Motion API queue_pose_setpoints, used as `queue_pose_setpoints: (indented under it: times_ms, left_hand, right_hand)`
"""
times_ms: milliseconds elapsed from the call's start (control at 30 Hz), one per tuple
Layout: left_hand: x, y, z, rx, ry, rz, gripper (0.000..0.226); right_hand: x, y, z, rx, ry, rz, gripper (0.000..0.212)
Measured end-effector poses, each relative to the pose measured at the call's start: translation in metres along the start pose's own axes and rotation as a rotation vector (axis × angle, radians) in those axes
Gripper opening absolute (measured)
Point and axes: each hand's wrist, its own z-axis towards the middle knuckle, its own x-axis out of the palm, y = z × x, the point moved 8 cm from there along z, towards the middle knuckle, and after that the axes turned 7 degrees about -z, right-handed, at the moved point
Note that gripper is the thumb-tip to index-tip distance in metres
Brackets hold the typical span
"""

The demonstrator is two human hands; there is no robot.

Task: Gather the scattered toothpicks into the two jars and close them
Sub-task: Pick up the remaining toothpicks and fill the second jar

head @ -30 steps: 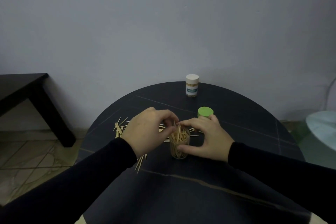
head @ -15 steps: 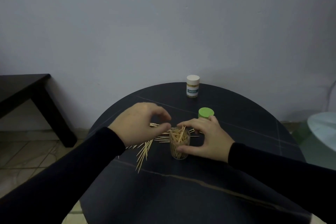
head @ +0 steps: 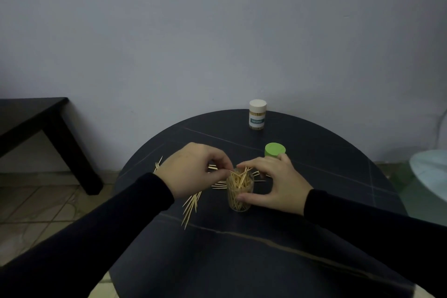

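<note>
A clear open jar (head: 240, 197) stands mid-table, stuffed with toothpicks that stick out of its mouth at angles. My right hand (head: 275, 184) grips the jar, thumb low on its side and forefinger at the rim. My left hand (head: 193, 172) pinches a toothpick at the jar's mouth. Loose toothpicks (head: 192, 204) lie on the dark round table (head: 266, 261) under and around my left hand. A green lid (head: 275, 150) sits just behind my right hand. A second jar (head: 257, 115) with a white lid on stands at the far edge.
A black side table (head: 36, 123) stands at the left over a tiled floor. A pale round object (head: 430, 172) shows at the right edge. A plain wall backs the scene.
My left hand went left to the loose toothpicks and has come back to the jar's mouth with a toothpick pinched. My right hand stayed on the jar.
</note>
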Motion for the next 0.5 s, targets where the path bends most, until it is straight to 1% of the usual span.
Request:
queue_pose_setpoints:
  times_ms: [167, 267, 400, 500]
  left_hand:
    - [0.006, -0.009, 0.000, 0.080, -0.161, -0.035, 0.010]
    - [0.017, -0.016, -0.002, 0.109, -0.227, -0.019, 0.019]
    - [0.025, -0.029, -0.003, 0.203, -0.239, 0.016, 0.026]
    - [0.025, -0.039, -0.004, 0.351, -0.205, 0.119, 0.040]
  right_hand:
    - [0.002, -0.003, 0.001, 0.009, -0.003, 0.012, 0.064]
    - [0.004, -0.003, 0.001, 0.001, -0.008, 0.023, 0.058]
    - [0.003, -0.005, 0.001, 0.035, -0.024, 0.082, 0.053]
    - [0.003, -0.009, 0.000, 0.095, -0.008, 0.162, 0.046]
